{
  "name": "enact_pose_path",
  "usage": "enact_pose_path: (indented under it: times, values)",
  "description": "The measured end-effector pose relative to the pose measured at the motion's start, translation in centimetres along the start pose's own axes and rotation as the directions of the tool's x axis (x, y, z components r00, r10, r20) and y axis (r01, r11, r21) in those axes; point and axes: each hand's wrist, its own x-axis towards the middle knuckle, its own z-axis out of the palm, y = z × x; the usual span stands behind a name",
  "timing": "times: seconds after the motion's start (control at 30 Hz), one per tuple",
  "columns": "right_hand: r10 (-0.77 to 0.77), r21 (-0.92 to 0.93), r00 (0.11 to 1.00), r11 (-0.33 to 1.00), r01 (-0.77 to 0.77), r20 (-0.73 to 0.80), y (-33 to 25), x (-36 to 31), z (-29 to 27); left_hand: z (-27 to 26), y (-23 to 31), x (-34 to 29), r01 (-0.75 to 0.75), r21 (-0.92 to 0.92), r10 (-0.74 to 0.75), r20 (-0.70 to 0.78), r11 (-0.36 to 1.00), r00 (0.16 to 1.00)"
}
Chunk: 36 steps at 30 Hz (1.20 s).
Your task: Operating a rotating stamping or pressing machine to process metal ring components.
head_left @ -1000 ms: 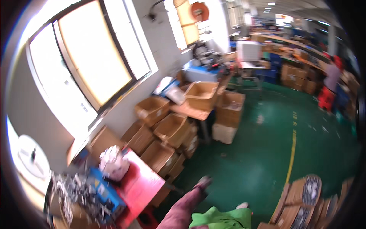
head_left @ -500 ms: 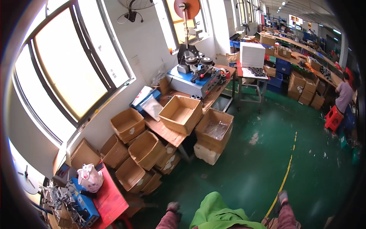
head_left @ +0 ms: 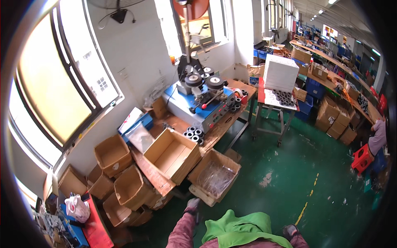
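My left hand (head_left: pixel 192 205), in a grey glove below a maroon sleeve, reaches forward over the floor. Nearest to it is an open cardboard box (head_left: pixel 201 182) with clear plastic film inside, standing on another carton. My right hand (head_left: pixel 290 231), also gloved, hangs low by the green cloth (head_left: pixel 237 227) on my front. The fingers of both hands are too small and blurred to read. On the wooden workbench (head_left: pixel 225 131) stands a second open carton (head_left: pixel 170 157), close to several black-and-white rings (head_left: pixel 193 135) and a blue-topped machine with rollers (head_left: pixel 201 101).
Open cartons (head_left: pixel 128 188) are piled at the left beside a red table (head_left: pixel 97 223) with a white bag (head_left: pixel 77 208). Ahead, a wheeled stand (head_left: pixel 269 108) carries a white block stack (head_left: pixel 281 73). Far right, a person (head_left: pixel 378 138) sits on a red stool (head_left: pixel 362 158).
The view has moved closer to the workbench and its machine. My left hand has come forward toward the box with film, while my right hand has dropped lower and nearer my body.
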Motion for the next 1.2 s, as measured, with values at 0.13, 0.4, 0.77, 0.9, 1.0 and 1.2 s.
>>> enact_pose_path:
  times: [0.13,0.4,0.77,0.9,1.0,1.2]
  values:
    - [-0.186,-0.323,0.982,0.928,0.187,0.034,10.7,0.2,-1.6,-0.4,6.3,21.8,0.529,-0.848,-0.387,0.501,-0.039,0.774]
    - [-0.146,-0.63,0.983,0.776,0.043,-0.114,31.3,19.1,-25.1,1.8,14.3,41.2,0.48,-0.783,-0.558,0.62,-0.396,0.552]
    - [-0.318,0.033,0.837,0.928,0.37,-0.445,6.5,45.9,-68.2,0.4,11.2,50.0,-0.002,-0.765,-0.709,0.596,-0.644,0.378]
    - [-0.578,-0.017,0.784,0.807,0.59,-0.227,-5.1,48.4,-69.4,0.6,7.1,55.9,-0.239,-0.726,-0.735,0.503,-0.644,0.454]
    - [-0.449,0.04,0.893,0.892,0.449,-0.009,-5.8,49.8,-70.4,0.7,3.5,60.6,-0.415,-0.63,-0.754,0.534,-0.657,0.382]
    - [-0.075,-0.034,0.997,0.997,0.075,-0.015,1.5,54.7,-72.5,2.0,-3.0,66.8,-0.499,-0.545,-0.716,0.648,-0.674,0.259]
